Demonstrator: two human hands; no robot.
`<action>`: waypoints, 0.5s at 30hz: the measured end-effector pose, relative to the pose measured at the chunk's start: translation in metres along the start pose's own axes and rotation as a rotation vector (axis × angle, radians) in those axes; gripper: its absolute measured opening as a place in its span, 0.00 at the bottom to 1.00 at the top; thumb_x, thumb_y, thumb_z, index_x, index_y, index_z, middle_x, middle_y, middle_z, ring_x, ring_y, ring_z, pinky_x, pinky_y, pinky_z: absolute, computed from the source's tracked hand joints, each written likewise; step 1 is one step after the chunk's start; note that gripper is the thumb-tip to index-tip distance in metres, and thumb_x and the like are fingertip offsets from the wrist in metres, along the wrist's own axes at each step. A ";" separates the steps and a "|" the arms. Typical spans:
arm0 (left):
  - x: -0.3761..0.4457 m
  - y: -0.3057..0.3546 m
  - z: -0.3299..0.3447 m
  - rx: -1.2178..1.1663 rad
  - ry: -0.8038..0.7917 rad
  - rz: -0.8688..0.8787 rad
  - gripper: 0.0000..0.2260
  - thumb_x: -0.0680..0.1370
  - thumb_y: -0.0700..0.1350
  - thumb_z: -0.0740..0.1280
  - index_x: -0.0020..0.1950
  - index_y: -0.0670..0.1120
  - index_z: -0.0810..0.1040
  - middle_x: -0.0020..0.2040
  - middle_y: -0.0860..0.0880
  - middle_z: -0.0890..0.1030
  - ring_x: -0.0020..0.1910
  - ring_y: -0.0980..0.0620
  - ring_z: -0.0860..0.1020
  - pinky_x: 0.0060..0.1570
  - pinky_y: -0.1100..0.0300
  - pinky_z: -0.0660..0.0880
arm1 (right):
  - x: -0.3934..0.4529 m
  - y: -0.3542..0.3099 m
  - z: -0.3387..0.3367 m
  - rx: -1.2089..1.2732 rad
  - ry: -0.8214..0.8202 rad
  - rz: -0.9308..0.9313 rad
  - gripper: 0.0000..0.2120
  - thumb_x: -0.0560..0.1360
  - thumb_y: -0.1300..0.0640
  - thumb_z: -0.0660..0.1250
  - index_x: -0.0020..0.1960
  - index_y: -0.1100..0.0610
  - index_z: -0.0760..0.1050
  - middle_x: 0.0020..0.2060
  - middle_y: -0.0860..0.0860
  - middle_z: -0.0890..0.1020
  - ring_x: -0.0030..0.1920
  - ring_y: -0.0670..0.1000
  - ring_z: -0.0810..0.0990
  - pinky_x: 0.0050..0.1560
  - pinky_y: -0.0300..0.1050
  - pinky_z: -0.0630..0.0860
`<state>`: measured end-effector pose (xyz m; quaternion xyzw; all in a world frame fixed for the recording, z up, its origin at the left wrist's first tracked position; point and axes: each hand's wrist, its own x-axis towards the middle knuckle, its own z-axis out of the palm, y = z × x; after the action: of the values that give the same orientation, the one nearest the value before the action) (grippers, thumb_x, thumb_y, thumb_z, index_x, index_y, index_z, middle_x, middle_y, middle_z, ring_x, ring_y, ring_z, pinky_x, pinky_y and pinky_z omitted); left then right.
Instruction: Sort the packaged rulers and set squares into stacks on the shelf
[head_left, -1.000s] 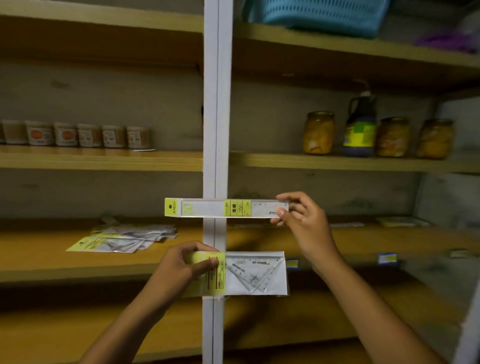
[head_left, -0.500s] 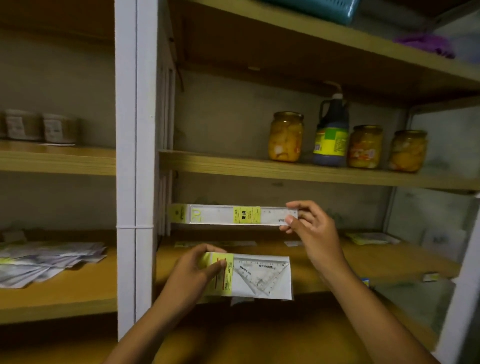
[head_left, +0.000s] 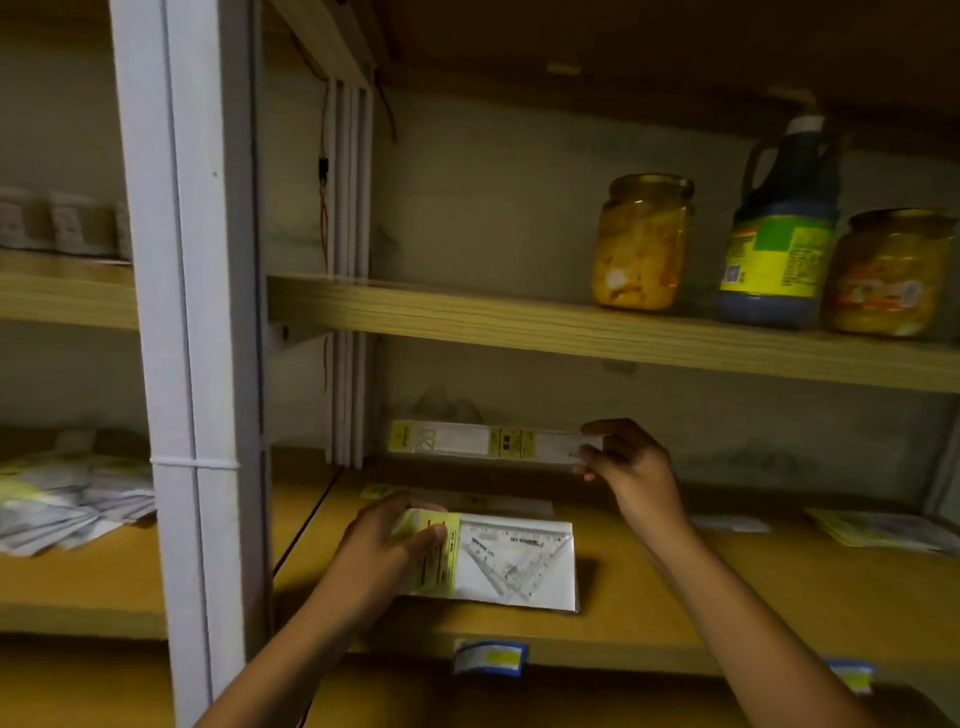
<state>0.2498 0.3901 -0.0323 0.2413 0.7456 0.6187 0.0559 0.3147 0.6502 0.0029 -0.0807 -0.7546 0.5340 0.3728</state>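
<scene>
On the wooden shelf (head_left: 779, 587) to the right of the white post (head_left: 192, 364), two hands hold two packs. The left hand (head_left: 382, 545) grips the yellow end of a set square pack (head_left: 498, 564), with the thumb on top. This pack sits low over the front of the shelf; I cannot tell if it touches the wood. The right hand (head_left: 631, 467) is higher and farther back. Its fingers and thumb pinch the right end of a long ruler pack (head_left: 483, 441), which is held flat and level in the air near the back wall. Under it, another ruler pack (head_left: 467, 499) lies on the shelf. More packs (head_left: 878, 530) lie at the right. Left of the post, a messy pile (head_left: 72, 499) of packs lies. One shelf up stand two jars (head_left: 644, 244) and a dark bottle (head_left: 779, 234).
</scene>
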 end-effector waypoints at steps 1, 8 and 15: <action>-0.002 -0.001 0.001 -0.007 0.019 -0.013 0.05 0.77 0.44 0.69 0.51 0.53 0.80 0.45 0.54 0.84 0.42 0.61 0.82 0.34 0.69 0.74 | 0.006 0.008 0.003 0.009 -0.023 0.007 0.09 0.76 0.67 0.68 0.55 0.57 0.77 0.49 0.56 0.84 0.38 0.47 0.85 0.39 0.34 0.79; -0.021 0.009 0.016 -0.022 0.109 -0.074 0.05 0.78 0.41 0.67 0.54 0.47 0.79 0.45 0.49 0.83 0.37 0.63 0.82 0.29 0.70 0.74 | 0.039 0.048 0.017 0.037 -0.191 0.073 0.08 0.76 0.67 0.68 0.53 0.58 0.76 0.47 0.54 0.84 0.39 0.50 0.86 0.37 0.36 0.80; -0.043 0.018 0.027 0.009 0.212 -0.103 0.06 0.78 0.42 0.66 0.54 0.47 0.79 0.47 0.48 0.82 0.37 0.59 0.82 0.30 0.66 0.76 | 0.058 0.069 0.026 -0.165 -0.244 0.135 0.07 0.75 0.63 0.71 0.48 0.51 0.78 0.45 0.53 0.85 0.38 0.49 0.86 0.41 0.46 0.83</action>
<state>0.3024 0.3978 -0.0309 0.1361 0.7615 0.6336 0.0071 0.2375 0.6902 -0.0330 -0.0960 -0.8284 0.4998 0.2338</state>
